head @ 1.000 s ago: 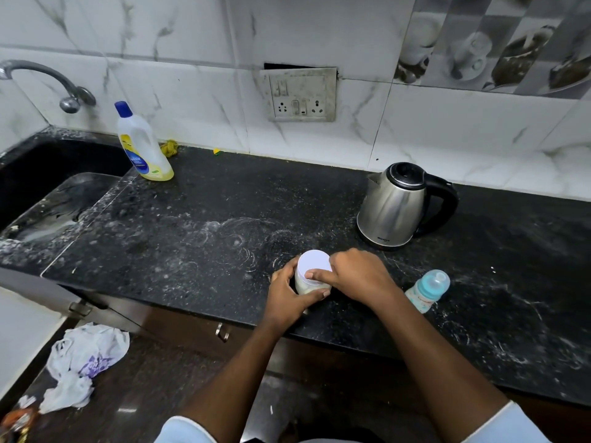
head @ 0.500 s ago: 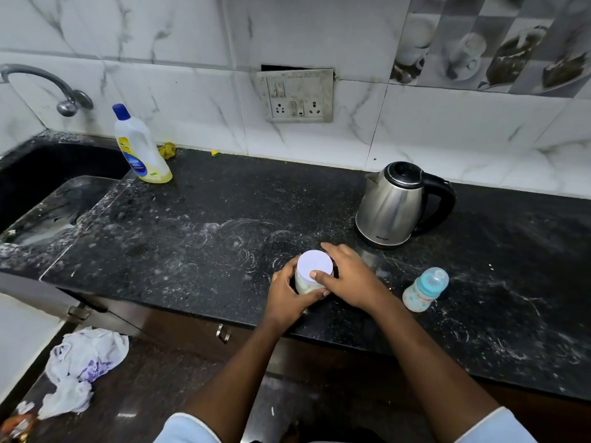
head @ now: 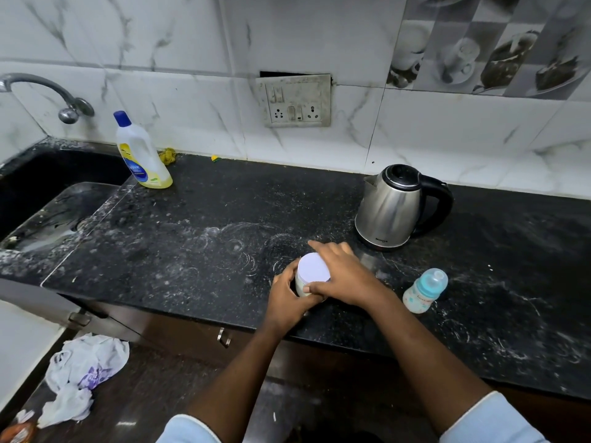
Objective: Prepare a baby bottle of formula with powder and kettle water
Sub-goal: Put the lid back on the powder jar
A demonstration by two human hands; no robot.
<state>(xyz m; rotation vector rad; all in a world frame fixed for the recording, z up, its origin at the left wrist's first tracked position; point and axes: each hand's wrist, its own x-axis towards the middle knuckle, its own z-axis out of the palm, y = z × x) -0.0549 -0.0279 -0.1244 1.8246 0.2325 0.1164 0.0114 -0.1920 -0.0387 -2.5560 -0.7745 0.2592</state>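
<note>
A small white powder jar with a pale lilac lid (head: 312, 268) stands near the front edge of the black counter (head: 192, 235). My left hand (head: 289, 298) curls round the jar's body from the left. My right hand (head: 343, 276) lies over the lid's right side, thumb on the front rim, fingers stretched past its far edge. A baby bottle (head: 423, 290) with a light blue teat cap stands to the right of my hands. The steel kettle (head: 391, 207) with black lid and handle stands behind, lid closed.
A sink (head: 48, 215) with a tap (head: 68, 107) is at the left. A detergent bottle (head: 140, 155) stands by the wall, a socket plate (head: 295, 100) above the counter. Crumpled plastic bags (head: 83, 375) lie on the floor below.
My right hand has turned on the lid: its fingers went from curled over the lid to stretched out past the far edge. The jar and left hand stay in place.
</note>
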